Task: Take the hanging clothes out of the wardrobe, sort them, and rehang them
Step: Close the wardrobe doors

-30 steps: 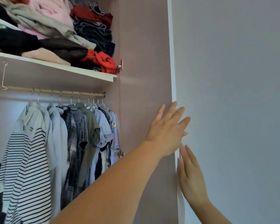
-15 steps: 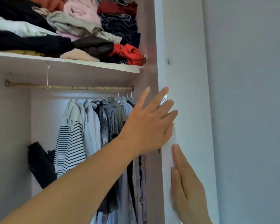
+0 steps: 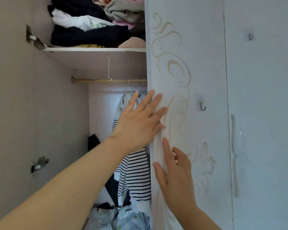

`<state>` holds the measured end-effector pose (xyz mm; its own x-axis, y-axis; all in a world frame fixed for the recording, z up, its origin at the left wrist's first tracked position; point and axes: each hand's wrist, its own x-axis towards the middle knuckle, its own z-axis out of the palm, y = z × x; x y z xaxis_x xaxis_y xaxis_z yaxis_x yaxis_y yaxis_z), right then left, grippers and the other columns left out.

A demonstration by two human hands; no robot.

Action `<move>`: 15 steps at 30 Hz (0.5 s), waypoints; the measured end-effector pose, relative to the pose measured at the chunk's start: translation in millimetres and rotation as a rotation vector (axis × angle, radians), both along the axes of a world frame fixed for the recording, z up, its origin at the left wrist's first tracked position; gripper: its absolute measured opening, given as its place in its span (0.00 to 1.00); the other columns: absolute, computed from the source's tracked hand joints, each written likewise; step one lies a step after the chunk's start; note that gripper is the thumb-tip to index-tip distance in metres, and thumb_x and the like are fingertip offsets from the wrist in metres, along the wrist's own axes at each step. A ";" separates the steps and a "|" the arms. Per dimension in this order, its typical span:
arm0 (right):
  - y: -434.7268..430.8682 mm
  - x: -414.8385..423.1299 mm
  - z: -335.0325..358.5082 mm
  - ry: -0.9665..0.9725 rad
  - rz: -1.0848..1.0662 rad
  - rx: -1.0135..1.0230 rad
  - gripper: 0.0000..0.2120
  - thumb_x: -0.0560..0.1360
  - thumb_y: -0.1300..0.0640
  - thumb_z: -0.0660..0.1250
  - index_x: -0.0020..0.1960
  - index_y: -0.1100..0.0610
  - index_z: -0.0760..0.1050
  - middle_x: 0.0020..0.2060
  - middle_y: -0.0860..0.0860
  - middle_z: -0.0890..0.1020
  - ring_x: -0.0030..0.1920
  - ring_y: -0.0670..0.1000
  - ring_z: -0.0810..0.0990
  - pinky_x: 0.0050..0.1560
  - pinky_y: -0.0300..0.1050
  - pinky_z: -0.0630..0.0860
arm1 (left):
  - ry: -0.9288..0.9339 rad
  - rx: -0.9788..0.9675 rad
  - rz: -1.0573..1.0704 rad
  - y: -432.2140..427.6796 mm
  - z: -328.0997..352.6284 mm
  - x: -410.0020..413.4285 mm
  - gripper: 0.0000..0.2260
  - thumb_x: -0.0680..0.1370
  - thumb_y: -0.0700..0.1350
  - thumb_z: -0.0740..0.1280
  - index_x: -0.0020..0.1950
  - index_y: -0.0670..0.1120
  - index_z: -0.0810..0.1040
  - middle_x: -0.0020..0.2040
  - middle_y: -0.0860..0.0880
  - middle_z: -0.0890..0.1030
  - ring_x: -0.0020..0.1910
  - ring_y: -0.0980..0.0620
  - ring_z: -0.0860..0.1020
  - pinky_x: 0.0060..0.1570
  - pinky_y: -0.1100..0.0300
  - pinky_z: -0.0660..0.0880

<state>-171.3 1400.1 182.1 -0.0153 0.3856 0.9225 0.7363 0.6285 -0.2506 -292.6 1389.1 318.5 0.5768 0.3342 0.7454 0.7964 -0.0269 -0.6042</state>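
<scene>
- The hanging clothes [image 3: 133, 171] are staying inside the open wardrobe, on metal hangers under a thin wooden rail [image 3: 110, 80] below the white shelf [image 3: 93, 49].
- Only a part of them is showing, because the white wardrobe door with pale gold swirl carving [image 3: 181, 67] is covering the right side of the opening.
- The one nearest to the camera is a white top with thin black stripes [image 3: 135, 176]; it is hanging straight down, just beside the door edge.
- Above it, pale blue and white collars are sitting close together on the hangers.
- A bare wire hook [image 3: 109, 68] is hanging alone from under the shelf, left of the hangers.
- On the shelf, folded clothes in black, white, grey and pink [image 3: 93, 29] are lying in an untidy pile.
- The left hand [image 3: 138, 123] is reaching forward with a straight arm, palm flat toward the door edge; its fingers are open and slightly spread, with the tips lying on the door.
- The right hand [image 3: 175, 175] is lower, pressing flat on the door front, fingers stretched upward and a little apart.
- Neither hand is touching the clothes.
</scene>
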 end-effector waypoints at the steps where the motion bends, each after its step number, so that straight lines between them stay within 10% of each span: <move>1: 8.9 -10.7 0.9 0.007 -0.019 -0.003 0.29 0.76 0.43 0.54 0.75 0.45 0.51 0.57 0.60 0.73 0.53 0.60 0.75 0.48 0.44 0.71 | -0.015 -0.051 0.029 6.0 -1.3 -6.0 0.23 0.79 0.56 0.48 0.68 0.49 0.72 0.72 0.43 0.66 0.73 0.43 0.60 0.70 0.41 0.52; 5: 46.4 -45.4 1.6 0.009 -0.048 -0.011 0.35 0.74 0.51 0.68 0.75 0.47 0.53 0.55 0.61 0.72 0.52 0.61 0.74 0.44 0.49 0.75 | -0.058 -0.170 0.107 42.3 -8.4 -30.1 0.23 0.81 0.57 0.44 0.77 0.54 0.50 0.77 0.48 0.41 0.75 0.49 0.36 0.70 0.47 0.32; 15: 117.0 -93.7 7.1 0.059 -0.094 -0.135 0.36 0.78 0.49 0.60 0.72 0.39 0.36 0.63 0.57 0.64 0.63 0.56 0.64 0.54 0.47 0.73 | -0.138 -0.290 0.086 124.2 -14.1 -67.3 0.23 0.83 0.54 0.44 0.77 0.53 0.44 0.77 0.52 0.38 0.74 0.51 0.34 0.68 0.51 0.29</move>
<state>-265.0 1517.2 189.2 0.0797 0.5034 0.8604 0.7716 0.5153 -0.3730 -359.9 1513.3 304.4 0.4375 0.5866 0.6816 0.8771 -0.1113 -0.4672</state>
